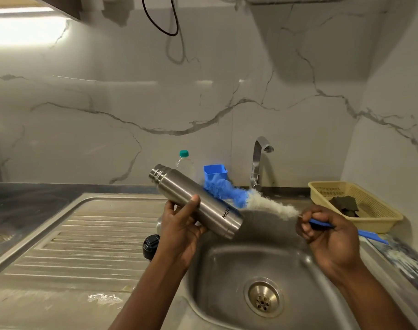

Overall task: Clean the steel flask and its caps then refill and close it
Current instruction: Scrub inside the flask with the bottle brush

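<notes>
My left hand (179, 225) grips the steel flask (193, 198) around its middle and holds it tilted over the sink basin (227, 270), one end up to the left, the other down to the right. My right hand (327, 234) is closed on the blue handle of a bottle brush (248, 198). Its blue and white bristles lie behind the flask's lower end, blurred. A black cap (150, 244) sits on the draining board just left of my left wrist.
A steel tap (259, 160) stands behind the basin. A blue container (215, 172) and a clear bottle with a green cap (184, 160) are at the back wall. At the right, a yellow basket (379, 210) holds a dark scrub pad. The ribbed draining board (84, 246) extends left.
</notes>
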The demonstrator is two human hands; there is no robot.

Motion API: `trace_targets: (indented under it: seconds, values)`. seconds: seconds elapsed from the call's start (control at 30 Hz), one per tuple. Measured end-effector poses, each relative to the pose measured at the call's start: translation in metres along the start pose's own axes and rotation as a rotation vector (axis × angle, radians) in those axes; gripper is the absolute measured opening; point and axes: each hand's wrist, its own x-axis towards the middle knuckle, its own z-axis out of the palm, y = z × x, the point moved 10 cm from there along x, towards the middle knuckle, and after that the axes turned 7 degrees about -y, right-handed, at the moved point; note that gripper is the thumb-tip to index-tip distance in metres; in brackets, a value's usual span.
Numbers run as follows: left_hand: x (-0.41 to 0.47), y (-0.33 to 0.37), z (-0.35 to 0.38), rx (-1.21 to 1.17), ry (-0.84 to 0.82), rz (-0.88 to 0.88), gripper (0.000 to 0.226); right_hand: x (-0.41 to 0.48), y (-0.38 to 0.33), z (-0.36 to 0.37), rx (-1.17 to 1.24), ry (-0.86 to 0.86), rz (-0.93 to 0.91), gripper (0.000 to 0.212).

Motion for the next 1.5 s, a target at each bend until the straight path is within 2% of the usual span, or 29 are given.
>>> trace_targets:
  seconds: [0.13, 0.3, 0.5, 0.63, 0.73, 0.83, 1.03, 1.3, 1.5]
  values:
    - [0.003, 0.011, -0.009, -0.082, 0.029, 0.041, 0.069, -0.001, -0.013, -0.007, 0.067, 0.046, -0.015, 0.031]
    - [0.001, 0.003, -0.007, -0.084, 0.048, 0.02, 0.071, -0.001, 0.009, 0.001, -0.035, 0.004, 0.048, 0.037]
    - [0.002, 0.021, -0.016, -0.137, 0.071, 0.107, 0.074, -0.002, -0.012, -0.018, 0.076, 0.112, 0.018, 0.031]
    - [0.002, 0.027, -0.018, -0.154, 0.087, 0.163, 0.078, -0.005, -0.003, -0.019, 0.138, 0.2, 0.105, 0.014]
    - [0.002, 0.029, -0.021, -0.177, 0.115, 0.206, 0.082, -0.009, 0.007, -0.016, 0.184, 0.247, 0.189, 0.011]
    - [0.003, 0.036, -0.023, -0.181, 0.109, 0.258, 0.078, -0.014, 0.015, -0.01, 0.208, 0.241, 0.265, 0.022]
    - [0.004, 0.039, -0.021, -0.144, 0.132, 0.3, 0.074, -0.024, 0.035, 0.016, 0.281, 0.192, 0.372, 0.021]
    - [0.005, 0.043, -0.024, -0.159, 0.131, 0.308, 0.067, -0.023, 0.028, 0.019, 0.346, 0.186, 0.408, 0.011]
    - [0.004, 0.039, -0.022, -0.149, 0.134, 0.293, 0.068, -0.023, 0.03, 0.027, 0.349, 0.142, 0.406, 0.014]
